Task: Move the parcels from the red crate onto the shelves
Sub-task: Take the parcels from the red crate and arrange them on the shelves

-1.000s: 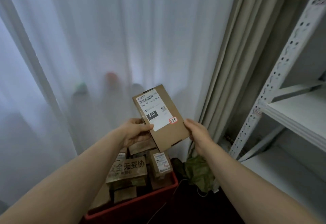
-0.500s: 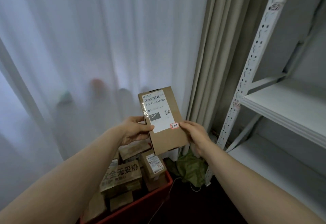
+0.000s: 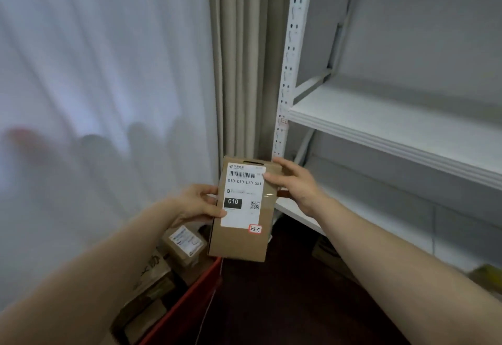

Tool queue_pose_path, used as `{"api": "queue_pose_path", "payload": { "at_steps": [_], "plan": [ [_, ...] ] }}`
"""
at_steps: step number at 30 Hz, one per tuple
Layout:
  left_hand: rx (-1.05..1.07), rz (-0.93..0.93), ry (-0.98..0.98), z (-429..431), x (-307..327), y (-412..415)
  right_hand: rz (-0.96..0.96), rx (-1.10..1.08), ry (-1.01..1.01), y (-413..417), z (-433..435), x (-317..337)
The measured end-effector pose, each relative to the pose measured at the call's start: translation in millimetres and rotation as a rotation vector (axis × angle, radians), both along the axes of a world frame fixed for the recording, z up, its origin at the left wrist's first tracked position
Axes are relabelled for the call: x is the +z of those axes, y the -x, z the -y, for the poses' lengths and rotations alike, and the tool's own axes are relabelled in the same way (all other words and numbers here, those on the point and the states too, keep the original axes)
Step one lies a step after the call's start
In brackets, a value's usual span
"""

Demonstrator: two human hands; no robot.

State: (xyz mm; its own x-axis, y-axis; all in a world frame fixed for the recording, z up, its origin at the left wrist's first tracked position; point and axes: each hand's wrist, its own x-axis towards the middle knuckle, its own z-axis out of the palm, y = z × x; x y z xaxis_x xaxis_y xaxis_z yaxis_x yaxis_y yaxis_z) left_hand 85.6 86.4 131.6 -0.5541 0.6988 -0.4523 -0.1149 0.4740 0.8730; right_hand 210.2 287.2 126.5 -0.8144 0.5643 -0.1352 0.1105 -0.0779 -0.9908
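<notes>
Above the near right corner of the red plastic crate (image 3: 190, 298), a small brown cardboard parcel (image 3: 241, 244) is held upright in the air in both hands. It touches neither the crate nor the white metal shelves (image 3: 380, 127), which stand just to its right.

The left hand (image 3: 197, 203) grips the parcel's left long edge, thumb curled onto the front and the other fingers out of sight behind. The right hand (image 3: 296, 184) pinches the upper right corner, thumb pressed on the white shipping label (image 3: 243, 195) and fingers reaching round the back.

The parcel looks stiff and boxy with crisp edges, and I judge it light, since finger pinches alone carry it. The label and the clear tape beside it look glossy and may be slick under a thumb, so the bare cardboard of the long edges seems the safer hold — one hand on each side while it goes to a shelf.

The label covers most of the front and carries a barcode, the printed code 010-010-L30-551, a black block reading 010 and a small QR square. A red-outlined handwritten sticker (image 3: 255, 228) sits at its lower right corner — the writing is too small to read surely.

More brown labelled parcels (image 3: 184, 244) lie in the crate below.
</notes>
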Motion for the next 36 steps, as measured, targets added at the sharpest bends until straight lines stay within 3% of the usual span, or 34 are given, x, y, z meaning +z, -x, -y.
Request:
{"api": "queue_pose_path", "payload": {
  "at_steps": [5, 13, 20, 28, 36],
  "plan": [
    [-0.085, -0.080, -0.042, -64.5, -15.0, -18.9, 0.166, -0.076, -0.062, -68.9, -13.3, -22.7],
    [-0.516, -0.354, 0.045, -163.1, -27.2, -97.8, 0.250, -0.295, -0.040, -175.1, -42.5, -55.6],
    [-0.597, -0.351, 0.058, -239.1, -42.0, -174.7, 0.243, -0.423, 0.059, -259.3, -99.8, -77.8],
    [-0.621, -0.192, 0.129, -328.8, -89.5, -275.0, 0.337, -0.360, 0.129, -368.9, -183.3, -111.5],
    [-0.787, -0.373, 0.174, -407.0, -145.4, -338.4, 0.657, -0.192, -0.146, -420.4, -264.8, -152.9]
  ]
}}
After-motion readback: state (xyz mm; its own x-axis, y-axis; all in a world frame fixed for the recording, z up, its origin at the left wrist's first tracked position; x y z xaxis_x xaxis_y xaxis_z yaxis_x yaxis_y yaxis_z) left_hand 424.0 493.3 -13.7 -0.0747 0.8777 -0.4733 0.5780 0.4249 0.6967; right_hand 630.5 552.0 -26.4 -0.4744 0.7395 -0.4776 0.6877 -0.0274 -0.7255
